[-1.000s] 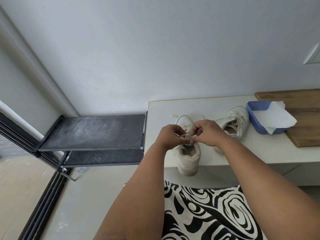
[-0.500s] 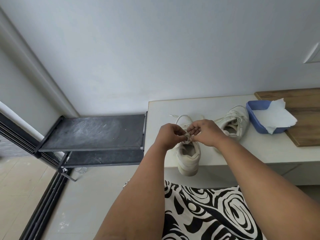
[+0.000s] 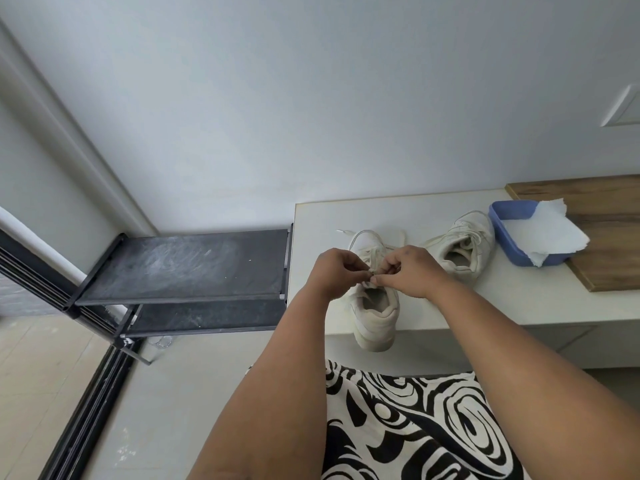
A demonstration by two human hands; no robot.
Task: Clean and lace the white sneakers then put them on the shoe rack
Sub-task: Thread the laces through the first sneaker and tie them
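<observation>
We see the near sneaker [image 3: 375,315] at the worktop [image 3: 519,299] near edge, heel overhanging toward us. Left hand [image 3: 334,273] and right hand [image 3: 412,271] meet over its tongue, both pinching the lace [image 3: 367,237] at fingertips; lace loops lie on the far side of the hands. Second sneaker [image 3: 462,245] lies tipped just right of it, laced. Farther right, blue tray [image 3: 509,216] with a paper towel [image 3: 543,233] draped in it, partly on a wooden board [image 3: 609,265]. Black shoe rack [image 3: 180,268] stands left of worktop, top shelf dusty. Patterned black-white cloth [image 3: 415,427] nearest us.
</observation>
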